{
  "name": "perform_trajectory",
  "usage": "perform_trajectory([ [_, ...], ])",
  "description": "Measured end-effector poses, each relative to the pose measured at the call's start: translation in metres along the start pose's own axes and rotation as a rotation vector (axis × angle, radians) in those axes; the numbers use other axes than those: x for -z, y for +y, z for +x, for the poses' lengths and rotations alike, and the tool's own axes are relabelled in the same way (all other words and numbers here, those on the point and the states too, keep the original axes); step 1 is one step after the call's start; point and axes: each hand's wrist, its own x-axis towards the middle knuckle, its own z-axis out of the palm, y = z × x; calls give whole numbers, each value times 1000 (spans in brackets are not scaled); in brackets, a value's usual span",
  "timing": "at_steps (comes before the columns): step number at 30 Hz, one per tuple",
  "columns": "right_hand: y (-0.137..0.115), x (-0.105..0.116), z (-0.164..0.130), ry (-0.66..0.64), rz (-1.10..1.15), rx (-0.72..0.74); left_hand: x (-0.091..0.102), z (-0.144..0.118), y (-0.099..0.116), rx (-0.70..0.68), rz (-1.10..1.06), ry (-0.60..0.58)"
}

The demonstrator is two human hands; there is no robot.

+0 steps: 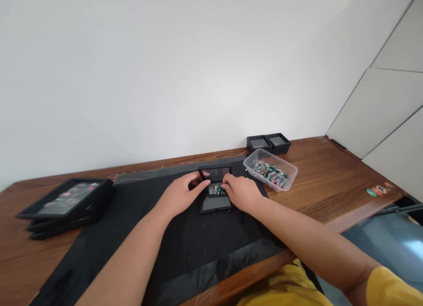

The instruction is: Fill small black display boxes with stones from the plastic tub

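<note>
A small black display case (216,204) stands open on the black mat (198,240), its clear-windowed lid (216,173) tilted up at the back. Inside lie several small shiny pieces (215,190), pale, gold and green; what they are is too small to tell. My left hand (185,189) grips the case's left side, thumb in front and fingers partly hidden behind the lid. At the right side, my right hand (243,191) has its fingers pinched together beside the green piece. Whatever lies between those fingertips is hidden.
To the right, a clear plastic tub (287,169) holds many small green and pink pieces. Black cases (268,143) are stacked by the wall. More large black frames (69,198) are piled at left. Round stickers (380,189) mark the wooden table (317,178) near its right edge.
</note>
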Motion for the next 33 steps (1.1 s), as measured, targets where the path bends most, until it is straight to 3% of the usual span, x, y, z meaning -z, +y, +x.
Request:
perform_trajectory([
  [8, 11, 3, -2, -1, 100, 43, -2, 0, 1, -18, -33, -20],
  [14, 22, 9, -7, -73, 241, 140, -2, -1, 1, -11, -15, -35],
  [25, 17, -5, -7, 84, 216, 161, -1, -2, 1, -26, -16, -34],
  [33, 18, -5, -5, 87, 232, 207, 0, -2, 1, -19, -17, -47],
])
